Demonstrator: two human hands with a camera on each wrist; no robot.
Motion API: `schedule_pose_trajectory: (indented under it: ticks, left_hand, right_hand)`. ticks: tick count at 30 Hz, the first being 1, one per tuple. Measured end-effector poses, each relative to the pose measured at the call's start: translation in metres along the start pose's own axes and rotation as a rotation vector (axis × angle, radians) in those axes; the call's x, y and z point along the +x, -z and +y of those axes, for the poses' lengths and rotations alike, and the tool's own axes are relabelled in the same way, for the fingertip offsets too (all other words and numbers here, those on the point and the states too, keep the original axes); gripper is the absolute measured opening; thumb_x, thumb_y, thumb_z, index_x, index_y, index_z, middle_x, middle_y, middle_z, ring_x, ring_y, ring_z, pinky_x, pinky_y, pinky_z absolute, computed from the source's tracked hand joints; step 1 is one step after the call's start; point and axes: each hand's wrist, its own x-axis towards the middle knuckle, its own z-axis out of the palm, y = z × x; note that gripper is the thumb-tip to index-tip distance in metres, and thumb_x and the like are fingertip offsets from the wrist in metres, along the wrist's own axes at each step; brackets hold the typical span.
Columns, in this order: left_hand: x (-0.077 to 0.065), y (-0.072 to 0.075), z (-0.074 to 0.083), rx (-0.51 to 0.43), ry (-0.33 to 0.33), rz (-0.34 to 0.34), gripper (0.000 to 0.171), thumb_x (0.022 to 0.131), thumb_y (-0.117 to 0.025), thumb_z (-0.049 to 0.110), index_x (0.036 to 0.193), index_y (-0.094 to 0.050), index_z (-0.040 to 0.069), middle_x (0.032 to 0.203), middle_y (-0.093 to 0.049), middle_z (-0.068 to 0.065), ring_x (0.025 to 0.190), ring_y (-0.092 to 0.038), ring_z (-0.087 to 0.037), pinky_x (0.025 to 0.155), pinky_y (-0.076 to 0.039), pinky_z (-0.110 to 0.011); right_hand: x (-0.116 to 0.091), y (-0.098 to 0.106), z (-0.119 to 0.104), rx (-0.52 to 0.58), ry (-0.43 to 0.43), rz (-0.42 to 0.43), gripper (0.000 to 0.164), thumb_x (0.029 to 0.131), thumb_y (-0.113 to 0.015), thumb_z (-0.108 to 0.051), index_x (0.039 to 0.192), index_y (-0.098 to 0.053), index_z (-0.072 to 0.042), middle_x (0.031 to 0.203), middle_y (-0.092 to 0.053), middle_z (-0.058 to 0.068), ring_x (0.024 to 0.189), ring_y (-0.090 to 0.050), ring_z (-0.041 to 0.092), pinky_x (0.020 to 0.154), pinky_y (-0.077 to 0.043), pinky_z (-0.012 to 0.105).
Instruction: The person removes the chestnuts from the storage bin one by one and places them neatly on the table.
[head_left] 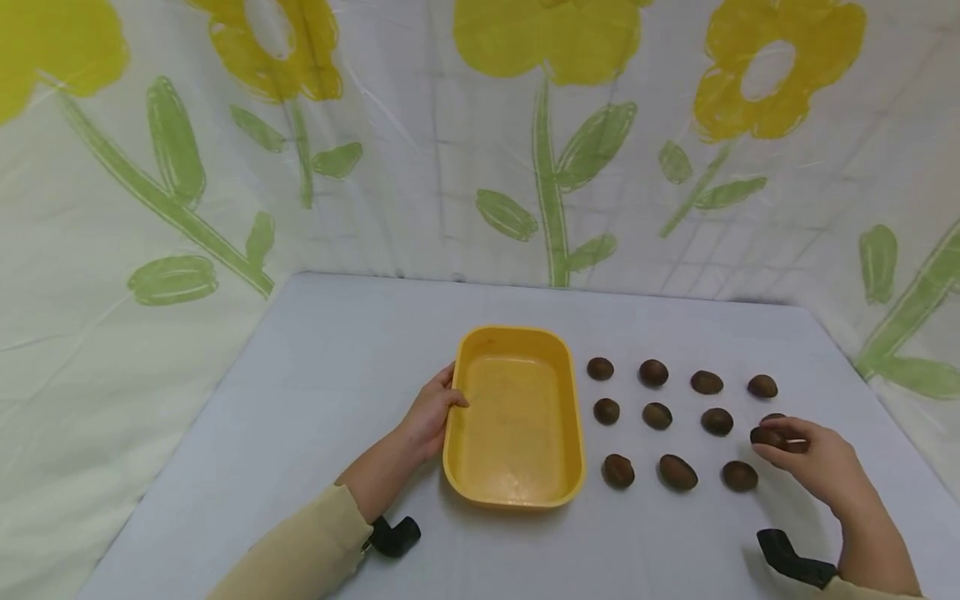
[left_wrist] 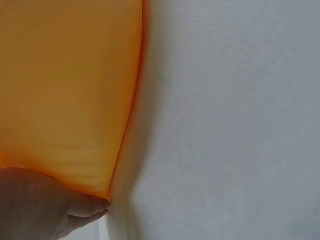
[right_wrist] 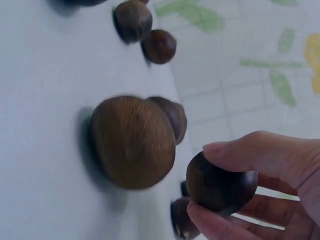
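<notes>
The left hand (head_left: pixel 429 415) grips the left rim of the empty yellow rectangular plastic tray (head_left: pixel 517 492), which sits on the pale grey worktop (head_left: pixel 315 400). The right hand (head_left: pixel 813 457) pinches one small dark brown rounded nut (head_left: pixel 767 436) between thumb and fingertips, just above the worktop at the right end of the rows of similar brown nuts (head_left: pixel 657 416) lying right of the tray.

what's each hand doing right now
Left hand: grips the left rim of the yellow tray.
Right hand: pinches one brown nut between thumb and fingers.
</notes>
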Motion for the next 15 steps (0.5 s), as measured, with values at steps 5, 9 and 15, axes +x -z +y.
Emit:
schedule_pose_trajectory:
  ticks: [5,9,15]
  left_hand:
    - [0.0,0.0,0.001,0.013,0.01,0.003,0.076,0.08,-0.034,-0.011,0.15,-0.013,0.008,0.155,-0.02,-0.01,0.139,-0.027,-0.028,0.114,-0.025,-0.043]
    - [0.0,0.0,0.001,0.019,0.013,0.001,0.076,0.08,-0.034,-0.011,0.15,-0.012,0.008,0.155,-0.02,-0.009,0.139,-0.027,-0.028,0.114,-0.025,-0.043]
    - [-0.001,0.0,0.002,0.024,0.003,0.002,0.075,0.08,-0.034,-0.011,0.15,-0.013,0.008,0.155,-0.02,-0.01,0.139,-0.027,-0.029,0.114,-0.025,-0.044]
  right_hand:
    - [-0.002,0.001,0.015,-0.015,-0.072,-0.036,0.065,0.081,-0.068,-0.036,0.119,-0.051,0.013,0.117,-0.05,0.039,0.1,-0.054,0.051,0.068,-0.051,0.047]
    - [-0.003,0.001,0.022,-0.003,-0.128,-0.062,0.071,0.078,-0.069,-0.041,0.119,-0.049,0.013,0.118,-0.05,0.038,0.102,-0.053,0.051,0.07,-0.049,0.047]
    - [-0.002,0.0,0.027,0.048,-0.156,-0.078,0.073,0.077,-0.069,-0.044,0.118,-0.049,0.012,0.117,-0.053,0.037,0.104,-0.051,0.051,0.071,-0.05,0.046]
